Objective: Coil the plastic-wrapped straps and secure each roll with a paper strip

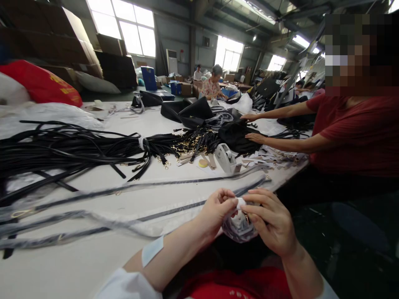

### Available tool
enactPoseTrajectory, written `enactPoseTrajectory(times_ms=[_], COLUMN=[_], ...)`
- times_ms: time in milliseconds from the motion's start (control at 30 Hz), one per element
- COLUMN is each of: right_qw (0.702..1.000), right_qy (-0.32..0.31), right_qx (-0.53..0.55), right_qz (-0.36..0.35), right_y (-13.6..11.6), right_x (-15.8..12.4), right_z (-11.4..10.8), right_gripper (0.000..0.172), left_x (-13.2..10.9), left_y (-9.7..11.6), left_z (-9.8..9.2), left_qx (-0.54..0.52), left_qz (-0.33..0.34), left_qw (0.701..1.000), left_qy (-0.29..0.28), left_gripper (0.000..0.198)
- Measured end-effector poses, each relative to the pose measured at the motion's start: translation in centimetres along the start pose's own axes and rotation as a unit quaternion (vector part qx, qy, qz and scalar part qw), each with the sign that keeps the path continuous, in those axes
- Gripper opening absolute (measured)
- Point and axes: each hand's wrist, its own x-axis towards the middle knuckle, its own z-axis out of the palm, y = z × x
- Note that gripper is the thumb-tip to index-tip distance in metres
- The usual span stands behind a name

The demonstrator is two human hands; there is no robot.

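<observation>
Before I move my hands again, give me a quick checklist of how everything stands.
1. Left hand pinching the white piece: ok.
2. Right hand beside it, fingertips at that piece: ok.
3. Plastic-wrapped coil below the hands, supported by the table: cannot tell.
4. Wrapped straps gathered together: not ok, they stretch separately across the table.
5. Tape dispenser in view beyond the hands: ok.
6. Co-worker's hands apart from yours: ok.

Wrapped straps on table, before strap bundle and tape dispenser
</observation>
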Motion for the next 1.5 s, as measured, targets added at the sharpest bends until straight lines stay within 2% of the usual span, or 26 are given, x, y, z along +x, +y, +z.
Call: enactPoseTrajectory(times_ms=[67, 167, 267, 333, 400, 467, 533, 567, 600, 667, 700, 767, 833, 900, 1000, 1100, 1200, 1367, 1500], right_qw=[1.0, 0.997, 0.985, 0.967, 0.927, 0.86, 0.808, 0.799, 0.802, 0.817, 0.828, 0.843, 0.854, 0.863, 0.866, 0.856, 0.842, 0.831, 0.825], right_qy=[0.0, 0.039, 0.057, 0.005, -0.084, -0.167, -0.191, -0.169, -0.133, 0.006, 0.055, 0.079, 0.072, 0.049, 0.005, -0.006, -0.013, -0.089, -0.112], right_qx=[0.004, 0.023, 0.03, 0.061, 0.153, 0.262, 0.32, 0.329, 0.324, 0.316, 0.301, 0.254, 0.235, 0.239, 0.25, 0.258, 0.279, 0.314, 0.291], right_qz=[0.011, 0.059, 0.159, 0.248, 0.333, 0.404, 0.456, 0.475, 0.484, 0.482, 0.47, 0.468, 0.459, 0.443, 0.433, 0.447, 0.462, 0.45, 0.471], right_y=[0.0, 0.5, 0.9, 0.9, 0.7, 1.0, 2.4, 3.7, 5.2, 8.9, 10.7, 13.5, 14.6, 14.5, 13.4, 12.2, 10.7, 7.6, 6.4], right_x=[-0.2, -0.5, -0.8, -1.3, -1.8, -2.0, -1.1, -0.1, 1.3, 4.8, 6.5, 9.1, 10.0, 9.0, 5.5, 1.8, -0.6, -2.4, -3.5], right_z=[0.0, 0.0, 0.2, 0.7, 1.4, 2.0, 2.0, 1.7, 1.2, -0.3, -1.0, -2.3, -2.6, -2.0, -0.2, 1.7, 2.7, 2.0, 0.7], right_gripper=[0.023, 0.021, 0.021, 0.035, 0.04, 0.037, 0.038, 0.038, 0.037, 0.039, 0.041, 0.049, 0.056, 0.057, 0.058, 0.058, 0.054, 0.049, 0.047], left_x=[0.0, 0.0, 0.0, 0.0, 0.2, 0.7, 1.4, 1.7, 2.0, 2.4, 2.5, 2.3, 1.9, 1.7, 1.8, 2.0, 1.9, 1.7, 3.0], left_y=[0.3, 0.6, 0.7, 0.6, 0.4, 0.2, -0.1, -0.2, -0.3, -0.3, -0.2, 0.0, 0.3, 0.5, 0.4, 0.3, 0.1, -0.7, -0.5], left_z=[0.0, 0.0, 0.0, -0.1, -0.4, -0.8, -1.4, -1.8, -2.1, -2.6, -2.7, -2.9, -2.8, -2.7, -2.4, -2.1, -2.1, -2.0, -2.1], left_qx=[-0.01, -0.018, -0.014, -0.007, 0.009, 0.047, 0.099, 0.123, 0.145, 0.181, 0.197, 0.222, 0.244, 0.265, 0.274, 0.274, 0.289, 0.337, 0.401], left_qz=[-0.005, -0.02, -0.037, -0.039, -0.029, 0.003, 0.059, 0.088, 0.116, 0.159, 0.174, 0.194, 0.199, 0.204, 0.208, 0.202, 0.206, 0.232, 0.228], left_qw=[1.0, 0.999, 0.999, 0.999, 0.999, 0.998, 0.99, 0.984, 0.977, 0.964, 0.959, 0.95, 0.945, 0.939, 0.937, 0.939, 0.934, 0.911, 0.882], left_qy=[0.012, 0.023, 0.024, 0.021, 0.021, 0.04, 0.078, 0.095, 0.107, 0.114, 0.111, 0.101, 0.087, 0.077, 0.067, 0.051, 0.036, 0.059, 0.1], left_gripper=[0.034, 0.031, 0.027, 0.025, 0.024, 0.024, 0.031, 0.035, 0.039, 0.041, 0.04, 0.036, 0.031, 0.026, 0.02, 0.018, 0.017, 0.013, 0.016])
